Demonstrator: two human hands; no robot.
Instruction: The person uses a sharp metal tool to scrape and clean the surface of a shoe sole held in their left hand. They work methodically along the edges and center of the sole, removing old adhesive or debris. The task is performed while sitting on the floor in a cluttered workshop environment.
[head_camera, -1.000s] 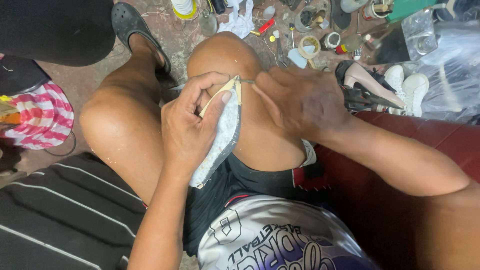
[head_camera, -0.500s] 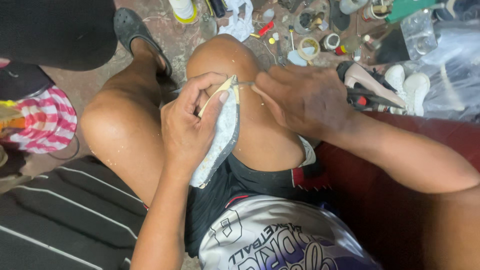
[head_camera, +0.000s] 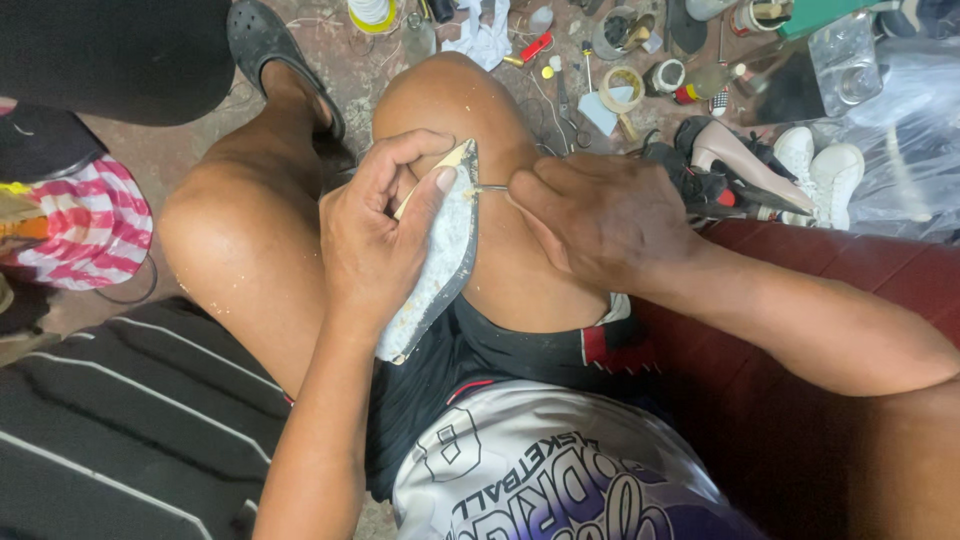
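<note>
Clearly, left hand (head_camera: 375, 240) clamps the shoe sole (head_camera: 440, 255); right hand (head_camera: 600, 220) seemingly pinches a thin metal tool (head_camera: 490, 187).

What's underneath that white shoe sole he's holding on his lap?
The shoe sole rests against the person's bare knee and black shorts. The left hand grips it; the right hand presses a thin metal tool against its edge. Its underside is hidden.

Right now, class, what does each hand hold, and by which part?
The left hand grips a white shoe sole near its pointed upper end. The right hand holds a thin metal tool by its hidden rear end, tip at the sole's edge.
</note>
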